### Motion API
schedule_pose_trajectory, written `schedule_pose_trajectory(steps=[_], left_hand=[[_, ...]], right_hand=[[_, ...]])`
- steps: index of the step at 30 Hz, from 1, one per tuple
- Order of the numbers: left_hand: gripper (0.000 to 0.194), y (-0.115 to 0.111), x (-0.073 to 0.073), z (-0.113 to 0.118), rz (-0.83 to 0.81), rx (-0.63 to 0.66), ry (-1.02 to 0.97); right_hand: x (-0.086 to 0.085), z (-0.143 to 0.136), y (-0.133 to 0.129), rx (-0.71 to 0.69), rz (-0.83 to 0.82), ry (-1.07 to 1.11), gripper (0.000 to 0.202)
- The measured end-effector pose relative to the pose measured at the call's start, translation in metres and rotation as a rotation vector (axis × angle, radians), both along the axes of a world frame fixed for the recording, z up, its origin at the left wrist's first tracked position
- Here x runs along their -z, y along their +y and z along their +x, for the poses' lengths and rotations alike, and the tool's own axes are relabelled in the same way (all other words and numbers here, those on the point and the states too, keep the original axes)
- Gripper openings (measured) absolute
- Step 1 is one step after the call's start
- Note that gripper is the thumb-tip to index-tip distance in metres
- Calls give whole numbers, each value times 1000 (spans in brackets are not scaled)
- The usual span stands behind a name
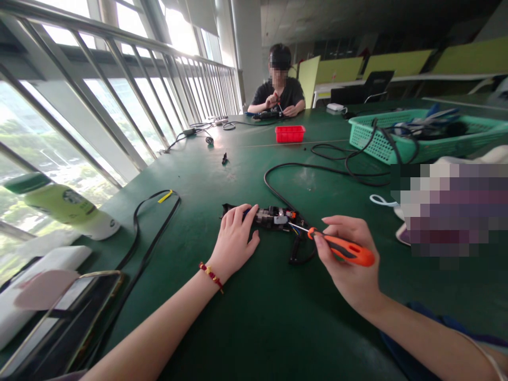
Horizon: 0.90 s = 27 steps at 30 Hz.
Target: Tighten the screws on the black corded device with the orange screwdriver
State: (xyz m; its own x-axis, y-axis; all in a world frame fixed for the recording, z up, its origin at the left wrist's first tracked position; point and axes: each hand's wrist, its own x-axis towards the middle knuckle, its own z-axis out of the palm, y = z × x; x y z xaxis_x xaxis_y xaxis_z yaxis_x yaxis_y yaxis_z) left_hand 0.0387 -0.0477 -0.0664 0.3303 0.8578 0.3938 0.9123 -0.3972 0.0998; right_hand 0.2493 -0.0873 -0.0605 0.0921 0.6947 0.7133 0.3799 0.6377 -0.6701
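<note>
On the green table [254, 296] lies an opened black device [270, 218] with wires and inner parts showing. My left hand [235, 238] rests over its left end, palm down, fingers pressed onto the casing. In my right hand [351, 259] is an orange and black screwdriver [351, 251], gripped by the handle and pointing left. Its tip reaches the device's inner parts beside a grey piece; exact contact is too small to tell. A black cable [278, 193] runs from the device's right part toward the back right.
A red box [290, 134] stands mid-table, and a green basket [384, 143] of tools at the right. A person [286, 90] works opposite. At left are a bottle [63, 206], a phone [67, 323] and a black strap [156, 235]. A small black piece [224, 159] lies beyond the device.
</note>
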Motion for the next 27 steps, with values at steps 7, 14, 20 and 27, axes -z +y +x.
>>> schedule_pose_trajectory(steps=[7, 14, 20, 27], left_hand=[[50, 0, 0, 0, 11, 4, -2], [30, -4, -7, 1, 116, -3, -58], [19, -4, -8, 1, 158, 31, -29], [22, -5, -7, 1, 149, -7, -22]], right_hand=[[-1, 0, 0, 49, 26, -12, 20], [-2, -1, 0, 9, 43, 26, 29], [-3, -1, -1, -20, -11, -24, 18], [-2, 0, 0, -10, 53, 16, 25]])
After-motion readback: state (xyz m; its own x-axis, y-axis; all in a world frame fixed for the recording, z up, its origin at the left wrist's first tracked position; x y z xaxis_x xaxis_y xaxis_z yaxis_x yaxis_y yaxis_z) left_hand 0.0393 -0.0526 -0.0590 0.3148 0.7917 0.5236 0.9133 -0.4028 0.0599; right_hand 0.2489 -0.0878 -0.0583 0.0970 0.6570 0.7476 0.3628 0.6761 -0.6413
